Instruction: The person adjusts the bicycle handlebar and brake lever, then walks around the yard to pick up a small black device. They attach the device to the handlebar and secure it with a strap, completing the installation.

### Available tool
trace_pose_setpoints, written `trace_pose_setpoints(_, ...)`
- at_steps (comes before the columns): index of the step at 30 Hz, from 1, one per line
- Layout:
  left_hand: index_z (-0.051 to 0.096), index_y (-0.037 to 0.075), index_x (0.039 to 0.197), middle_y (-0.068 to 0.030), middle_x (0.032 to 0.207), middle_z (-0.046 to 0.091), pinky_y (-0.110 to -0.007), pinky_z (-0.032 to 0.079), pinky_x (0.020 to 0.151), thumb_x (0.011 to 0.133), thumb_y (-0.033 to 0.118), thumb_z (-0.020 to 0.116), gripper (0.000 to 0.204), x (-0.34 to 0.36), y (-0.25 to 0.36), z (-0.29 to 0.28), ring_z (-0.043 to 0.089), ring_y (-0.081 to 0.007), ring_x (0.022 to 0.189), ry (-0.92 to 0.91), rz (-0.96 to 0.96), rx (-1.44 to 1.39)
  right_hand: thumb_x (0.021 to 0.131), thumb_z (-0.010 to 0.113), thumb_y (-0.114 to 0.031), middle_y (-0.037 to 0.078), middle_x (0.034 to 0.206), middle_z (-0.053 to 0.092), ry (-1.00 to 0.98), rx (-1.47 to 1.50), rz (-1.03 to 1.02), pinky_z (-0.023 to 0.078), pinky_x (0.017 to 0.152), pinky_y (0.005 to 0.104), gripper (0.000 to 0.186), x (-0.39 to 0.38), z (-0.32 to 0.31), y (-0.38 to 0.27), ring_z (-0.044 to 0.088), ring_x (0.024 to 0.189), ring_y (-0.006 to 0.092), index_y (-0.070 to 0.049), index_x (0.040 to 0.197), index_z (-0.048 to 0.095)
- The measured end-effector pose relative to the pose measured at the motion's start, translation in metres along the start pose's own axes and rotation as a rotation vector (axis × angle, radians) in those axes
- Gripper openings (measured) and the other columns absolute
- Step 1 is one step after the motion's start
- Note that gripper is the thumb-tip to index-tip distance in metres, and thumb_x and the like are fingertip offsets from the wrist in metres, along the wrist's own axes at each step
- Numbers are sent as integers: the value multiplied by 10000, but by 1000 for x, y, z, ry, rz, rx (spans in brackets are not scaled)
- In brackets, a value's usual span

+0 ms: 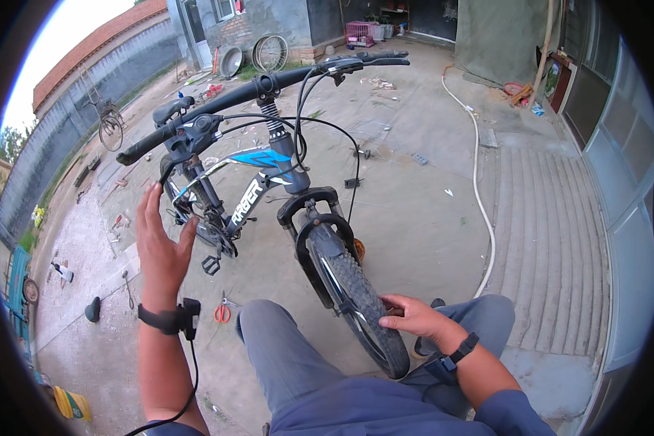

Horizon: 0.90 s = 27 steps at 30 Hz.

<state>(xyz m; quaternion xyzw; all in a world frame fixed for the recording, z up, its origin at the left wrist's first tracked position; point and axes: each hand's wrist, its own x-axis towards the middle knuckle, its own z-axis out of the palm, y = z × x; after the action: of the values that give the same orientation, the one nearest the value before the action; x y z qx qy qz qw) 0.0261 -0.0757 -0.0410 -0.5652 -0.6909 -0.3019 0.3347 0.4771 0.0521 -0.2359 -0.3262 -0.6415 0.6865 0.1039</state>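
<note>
I judged the step to be steadying the black knobby front tyre (363, 305) of the black-and-blue bicycle, my right hand (408, 316) curled on its tread beside my knee while my left hand (160, 243) hung spread, empty, below the handlebar (254, 91); next called for a firmer grip.

We look down from head height, close above the bicycle (269, 174), facing forward over its front wheel (360, 305) toward the courtyard beyond.
</note>
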Motion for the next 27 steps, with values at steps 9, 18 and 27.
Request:
trace_pose_setpoints(9, 485, -17, 1486, -253, 1394, 589, -467, 460, 1122, 878, 62, 787, 683, -143, 28, 42, 577, -438, 1296, -95, -228, -326, 896, 849, -497, 206, 1400, 653, 98, -316, -31, 487, 1113, 396, 901, -11, 18, -7, 620, 1312, 277, 34, 1529, 488)
trace_pose_setpoints(18, 587, -37, 1338, -258, 1342, 624, -465, 512, 1053, 868, 71, 778, 519, -226, 68, 64, 628, -434, 1217, -264, -458, -509, 880, 840, -555, 238, 1357, 682, 13, -508, 85, 522, 1067, 393, 882, 2, -16, -65, 679, 1237, 299, 10, 1493, 549)
trace_pose_setpoints(27, 599, -44, 1308, -259, 1306, 636, -467, 511, 1052, 857, 20, 717, 471, -230, 60, 73, 638, -440, 1190, -232, -515, -630, 910, 822, -188, 110, 1234, 721, 830, -1092, -901, 592, 924, 389, 421, 90, -63, -306, 712, 1120, 242, -76, 1298, 706)
